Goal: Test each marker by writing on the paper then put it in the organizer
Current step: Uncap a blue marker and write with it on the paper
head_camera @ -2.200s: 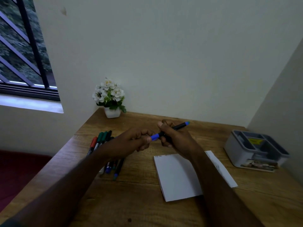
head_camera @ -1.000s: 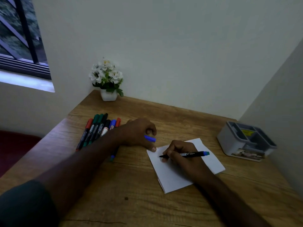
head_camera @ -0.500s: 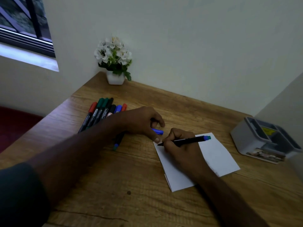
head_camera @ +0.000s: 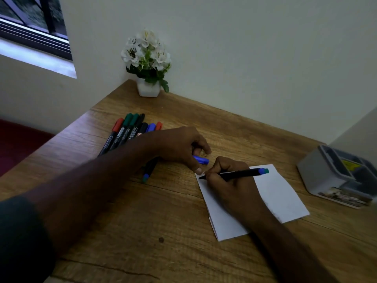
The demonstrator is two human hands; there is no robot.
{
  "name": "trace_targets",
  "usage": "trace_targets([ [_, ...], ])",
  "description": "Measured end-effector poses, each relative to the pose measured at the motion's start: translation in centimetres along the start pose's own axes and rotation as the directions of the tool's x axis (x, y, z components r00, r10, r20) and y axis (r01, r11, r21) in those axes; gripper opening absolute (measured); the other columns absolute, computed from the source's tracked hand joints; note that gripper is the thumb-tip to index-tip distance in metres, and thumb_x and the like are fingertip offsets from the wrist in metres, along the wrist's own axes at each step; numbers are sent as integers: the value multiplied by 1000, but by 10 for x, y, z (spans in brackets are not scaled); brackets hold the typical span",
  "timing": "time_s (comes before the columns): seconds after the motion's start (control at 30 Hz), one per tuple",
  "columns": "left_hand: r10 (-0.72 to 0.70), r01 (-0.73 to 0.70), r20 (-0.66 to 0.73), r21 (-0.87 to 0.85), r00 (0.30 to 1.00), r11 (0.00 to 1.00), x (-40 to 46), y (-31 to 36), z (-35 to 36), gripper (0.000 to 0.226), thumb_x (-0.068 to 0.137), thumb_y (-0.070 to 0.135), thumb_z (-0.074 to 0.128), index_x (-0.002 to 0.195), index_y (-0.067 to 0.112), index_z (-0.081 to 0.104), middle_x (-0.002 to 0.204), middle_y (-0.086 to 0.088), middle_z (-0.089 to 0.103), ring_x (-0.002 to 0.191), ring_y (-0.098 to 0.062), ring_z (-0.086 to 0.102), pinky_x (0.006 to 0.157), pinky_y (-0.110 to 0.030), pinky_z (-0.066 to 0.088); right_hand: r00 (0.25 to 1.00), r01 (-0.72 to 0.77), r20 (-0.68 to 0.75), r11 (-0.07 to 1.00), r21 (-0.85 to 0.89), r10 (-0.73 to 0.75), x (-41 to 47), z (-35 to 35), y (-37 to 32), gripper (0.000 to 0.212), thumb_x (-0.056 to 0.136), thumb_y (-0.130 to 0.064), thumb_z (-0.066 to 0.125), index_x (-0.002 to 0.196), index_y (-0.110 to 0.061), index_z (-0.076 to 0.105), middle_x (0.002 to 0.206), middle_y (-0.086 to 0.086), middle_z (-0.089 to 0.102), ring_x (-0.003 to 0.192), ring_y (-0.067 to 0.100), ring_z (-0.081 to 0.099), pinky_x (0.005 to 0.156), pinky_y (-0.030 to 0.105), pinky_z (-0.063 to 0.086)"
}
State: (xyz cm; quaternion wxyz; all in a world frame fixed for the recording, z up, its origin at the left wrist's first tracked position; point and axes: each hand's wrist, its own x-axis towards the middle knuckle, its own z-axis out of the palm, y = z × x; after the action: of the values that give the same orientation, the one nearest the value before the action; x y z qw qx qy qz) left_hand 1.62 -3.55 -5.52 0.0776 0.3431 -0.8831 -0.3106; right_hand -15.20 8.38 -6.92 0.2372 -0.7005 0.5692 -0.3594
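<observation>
Head view, right hand (head_camera: 230, 180): pinches black marker (head_camera: 240, 173), tip at far-left corner of paper (head_camera: 281, 193), blue-green end pointing right.
Head view, left hand (head_camera: 181, 148): curled around blue cap (head_camera: 201, 159), thumb tip pressing paper's far-left corner.
Paper: folded white sheet, right of centre on wooden desk (head_camera: 142, 231); marks at the tip too small to read.
Untested markers (head_camera: 130, 129): row lying far left, well apart from paper; one more part-hidden under left wrist.
Organizer (head_camera: 326, 176): grey, at right edge, near paper but apart; several compartments, a yellow label inside one; no marker visible in it, interior partly cropped.
Flower pot (head_camera: 148, 88): far corner, clear of work.
Risk, paper: likely to slide or crease if thumb lifts mid-stroke.
Risk, cap: loosely held; could roll away, leaving marker uncapped for storage.
Risk, desk: tip at sheet's edge; overshoot would ink the wood.
</observation>
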Motion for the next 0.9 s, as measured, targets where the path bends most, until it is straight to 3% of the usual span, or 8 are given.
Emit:
trace_targets([
  [0.13,5,-5,-13,0,1000,1000,1,-2,1,60,71,36,83,127,26,61,89,22,49,79,1,47,65,-15,33,1000,9,6,1000,12,-9,-1,1,1,38,73,-51,53,69,-15,65,71,-11,64,71,7,60,61,11,44],
  [0.23,4,-4,-4,-6,1000,1000,1,-2,1,62,71,37,83,127,26,61,93,15,54,83,-4,50,68,-19,37,1000,11,5,1000,17,-12,-1,1,2,37,74,-51,54,68,-16,63,69,-11,63,68,7,59,59,12,43],
  [0.37,12,-12,2,-11,1000,1000,1,-1,1,61,71,37,83,128,26,61,95,9,56,87,-12,53,71,-24,41,1000,-2,9,1000,-14,2,-1,1,3,24,86,-32,64,71,-14,64,69,-9,63,72,9,59,60,12,43],
  [0.53,11,-11,6,-21,1000,1000,0,-2,1,61,71,37,83,127,25,62,93,7,59,84,-11,53,69,-22,40,1000,-6,6,999,-40,6,-1,2,2,20,88,-22,65,70,-14,62,68,-9,62,70,6,58,61,12,43],
  [0.7,1,-1,3,-12,1000,1000,0,-1,1,60,73,35,82,128,26,60,91,17,52,82,-3,49,66,-19,35,1000,0,-14,1000,-7,-1,-1,1,0,27,83,-29,64,66,-9,61,63,-7,60,63,4,55,57,11,41],
  [0.8,7,-7,0,-22,1000,1000,-1,0,1,61,73,35,83,128,24,61,91,14,54,82,-5,50,67,-20,37,1000,-10,-10,1000,21,10,0,1,-1,27,85,-27,65,68,-7,63,67,-5,62,66,6,56,59,12,43],
  [0.9,9,-9,-1,-33,1000,999,-2,0,0,60,72,35,84,127,24,62,93,9,57,83,-8,51,69,-22,41,1000,-7,-11,1000,-26,7,-1,3,0,28,80,-39,59,68,-14,62,65,-9,61,68,6,58,59,12,43],
])
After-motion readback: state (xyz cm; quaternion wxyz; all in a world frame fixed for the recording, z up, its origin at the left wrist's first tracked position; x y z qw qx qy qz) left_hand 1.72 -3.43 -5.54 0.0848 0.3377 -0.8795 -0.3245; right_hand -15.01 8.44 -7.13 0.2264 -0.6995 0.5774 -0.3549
